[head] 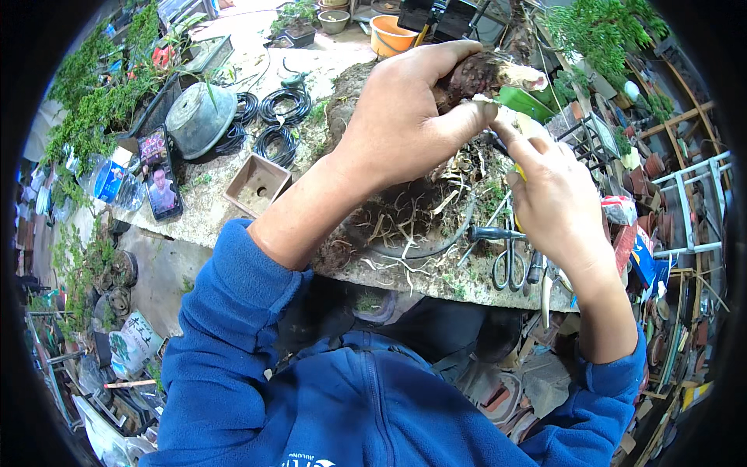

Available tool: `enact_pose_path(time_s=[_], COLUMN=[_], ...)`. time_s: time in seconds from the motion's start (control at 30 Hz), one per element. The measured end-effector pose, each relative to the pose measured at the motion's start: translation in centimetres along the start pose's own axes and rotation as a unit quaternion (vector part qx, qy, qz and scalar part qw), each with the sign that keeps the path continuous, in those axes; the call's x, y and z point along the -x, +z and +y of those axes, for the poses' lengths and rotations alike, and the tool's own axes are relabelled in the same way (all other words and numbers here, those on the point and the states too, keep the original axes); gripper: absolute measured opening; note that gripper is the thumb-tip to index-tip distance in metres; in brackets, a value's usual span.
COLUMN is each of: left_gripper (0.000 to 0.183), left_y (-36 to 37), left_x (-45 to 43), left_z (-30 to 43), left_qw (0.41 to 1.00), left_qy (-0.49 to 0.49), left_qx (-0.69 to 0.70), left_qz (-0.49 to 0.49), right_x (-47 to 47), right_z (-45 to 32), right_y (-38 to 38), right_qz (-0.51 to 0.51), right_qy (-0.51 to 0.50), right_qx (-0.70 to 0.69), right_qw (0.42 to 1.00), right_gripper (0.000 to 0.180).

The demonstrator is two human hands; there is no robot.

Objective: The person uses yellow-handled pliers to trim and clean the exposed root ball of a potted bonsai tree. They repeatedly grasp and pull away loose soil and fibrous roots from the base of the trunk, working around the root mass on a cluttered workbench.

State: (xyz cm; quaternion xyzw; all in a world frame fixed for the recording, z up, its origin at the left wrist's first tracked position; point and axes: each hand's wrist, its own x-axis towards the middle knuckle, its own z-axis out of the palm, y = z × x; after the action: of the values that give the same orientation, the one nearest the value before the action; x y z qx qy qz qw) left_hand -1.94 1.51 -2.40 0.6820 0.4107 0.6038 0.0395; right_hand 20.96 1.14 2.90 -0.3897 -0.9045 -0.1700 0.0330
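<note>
My left hand (402, 111) is wrapped over a dark reddish-brown, knobbly woody stump (467, 76) with a pale cut end at its right. Close against the stump, my right hand (551, 187) grips a tool with a yellow handle (519, 171), mostly hidden by the fingers. A flat green piece (525, 104) shows between the hands; I cannot tell if it is a leaf. Beneath them, a mass of dark soil and thin roots (402, 216) covers part of the stone slab (201, 219). Black-handled scissors (509, 271) lie below my right hand.
Left on the slab are a square clay pot (258, 185), coils of black wire (285, 108), an overturned grey pot (200, 119), a phone with a lit screen (160, 175) and a plastic water bottle (114, 182). An orange bucket (390, 35) stands beyond. Another black-handled tool (495, 233) lies near the scissors.
</note>
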Motion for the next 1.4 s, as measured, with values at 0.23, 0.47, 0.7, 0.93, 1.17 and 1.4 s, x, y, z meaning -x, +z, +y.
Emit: enact_pose_path(time_s=[0.23, 0.47, 0.7, 0.93, 1.17, 1.4], left_gripper=[0.052, 0.050, 0.052, 0.051, 0.047, 0.053], left_y=[0.5, -0.4, -1.3, -1.4, -0.9, -1.7], left_x=[0.0, 0.0, -0.1, -0.1, -0.2, -0.6], left_z=[0.0, -0.2, -0.6, -1.2, -2.0, -2.1], left_qw=[1.000, 1.000, 0.997, 0.993, 0.994, 0.985], left_qy=[-0.015, 0.003, 0.002, -0.017, 0.044, -0.006], left_qx=[-0.016, -0.018, 0.001, 0.065, 0.077, 0.097], left_qz=[0.018, -0.025, -0.077, -0.098, -0.057, -0.140], right_x=[1.1, 0.5, -0.4, -0.9, -0.9, -1.3], right_z=[0.9, -1.3, -1.7, -2.8, -4.6, -3.9], right_y=[-1.7, 3.4, 3.5, 3.1, 1.0, 2.1], right_qz=[-0.129, -0.162, -0.182, -0.136, -0.076, -0.131], right_qy=[0.211, 0.032, -0.005, -0.008, 0.048, -0.012], right_qx=[-0.790, -0.978, -0.976, -0.989, -0.991, -0.989], right_qw=[0.561, 0.130, 0.119, 0.061, 0.100, -0.067], right_gripper=[0.047, 0.049, 0.050, 0.054, 0.051, 0.045])
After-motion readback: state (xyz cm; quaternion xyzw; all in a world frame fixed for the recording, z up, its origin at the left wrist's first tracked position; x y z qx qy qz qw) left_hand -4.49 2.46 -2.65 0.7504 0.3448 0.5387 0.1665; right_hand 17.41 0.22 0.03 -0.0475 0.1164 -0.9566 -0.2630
